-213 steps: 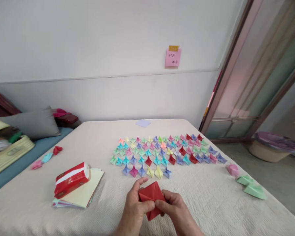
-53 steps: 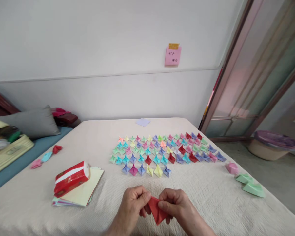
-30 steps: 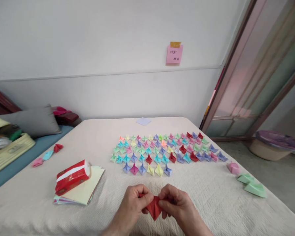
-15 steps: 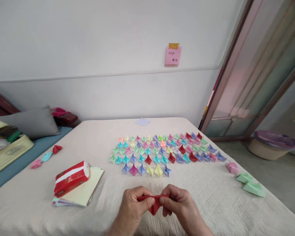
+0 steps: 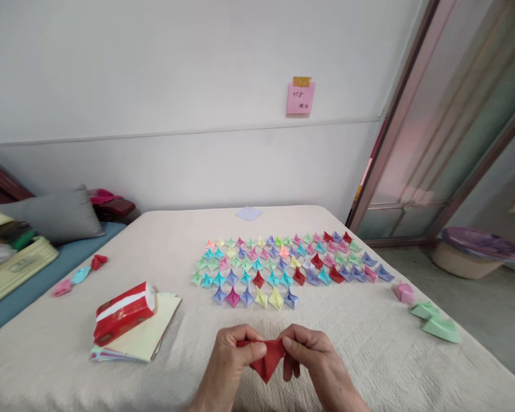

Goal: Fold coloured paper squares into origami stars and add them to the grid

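Note:
Between my two hands is a piece of folded red paper (image 5: 266,361), its point hanging downward above the cloth. My left hand (image 5: 236,356) pinches its left end between thumb and fingers. The right end is pinched by my right hand (image 5: 309,353), thumb in front. Just beyond my hands, several rows of small folded paper boats (image 5: 276,298) in many colours lie on the covered table (image 5: 175,366). Parts of the red paper's back folds are hidden by my fingers.
A red packet (image 5: 124,312) lies on a stack of coloured paper (image 5: 165,320) at the left. Folded pink and green pieces (image 5: 441,329) lie near the right edge. A blue sheet (image 5: 249,213) is at the far edge; a pink note (image 5: 300,98) is taped to the wall.
The red paper has spread wider and its lower point shows larger between my hands. My right thumb has shifted up a little toward the paper's upper right corner.

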Tool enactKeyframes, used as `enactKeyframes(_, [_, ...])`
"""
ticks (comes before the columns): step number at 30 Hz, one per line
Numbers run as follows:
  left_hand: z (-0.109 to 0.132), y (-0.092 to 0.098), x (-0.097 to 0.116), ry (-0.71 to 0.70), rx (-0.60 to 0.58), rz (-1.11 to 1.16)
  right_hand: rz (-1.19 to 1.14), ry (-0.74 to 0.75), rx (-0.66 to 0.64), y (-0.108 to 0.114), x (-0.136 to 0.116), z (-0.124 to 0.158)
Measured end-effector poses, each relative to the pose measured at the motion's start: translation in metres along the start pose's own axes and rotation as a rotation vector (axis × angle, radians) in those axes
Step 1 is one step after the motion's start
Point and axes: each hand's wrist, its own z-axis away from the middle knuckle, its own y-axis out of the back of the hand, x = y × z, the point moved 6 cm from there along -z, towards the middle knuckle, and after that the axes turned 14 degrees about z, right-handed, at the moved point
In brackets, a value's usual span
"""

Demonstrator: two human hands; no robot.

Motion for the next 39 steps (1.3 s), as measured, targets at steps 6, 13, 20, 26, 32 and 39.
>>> enactKeyframes(6, [-0.001, 0.001, 0.001, -0.041, 0.047, 0.030, -0.061, -0.038, -0.022, -0.013, 0.007, -0.003])
enactKeyframes(13, [-0.002, -0.001, -0.009, -0.015, 0.035, 0.073, -0.048, -0.116, -0.064, -0.037, 0.022, -0.003])
enactKeyframes(20, [-0.002, 0.008, -0.009, -0.032, 0.146, 0.070, -0.070, -0.050, -0.086, -0.040, 0.026, -0.004])
enactKeyframes(26, [-0.004, 0.005, 0.002, -0.082, 0.080, -0.017, 0.035, 0.012, -0.032, -0.030, 0.023, -0.007])
enactKeyframes(32, [0.013, 0.005, 0.036, -0.606, 0.080, -0.475, 0.371, 0.208, 0.176, -0.010, 0.009, 0.001])
enactKeyframes(39, [0.017, -0.002, 0.032, -0.649, -0.032, -0.628, 0.618, 0.317, 0.243, -0.009, 0.008, 0.007])
